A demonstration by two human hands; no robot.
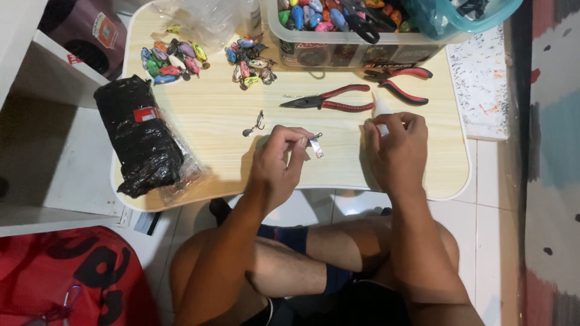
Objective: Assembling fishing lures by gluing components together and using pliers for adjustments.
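My left hand point(281, 162) pinches a small silvery metal lure piece point(315, 145) between thumb and fingers, just above the light wooden lap table point(211, 115). My right hand point(397, 145) is closed around a small white tube point(381, 108) whose pointed tip sticks up past my fingers. Both hands hover near the table's front edge, a hand's width apart. A small hook with a metal blade point(255, 125) lies on the table to the left of my left hand.
Long-nose pliers with red handles point(329, 100) and a second red-handled pair point(399, 81) lie behind my hands. Two piles of colourful small lures point(172, 60) point(251, 60), a clear bin of lures point(350, 30), a black wrapped bundle point(140, 136) on the left.
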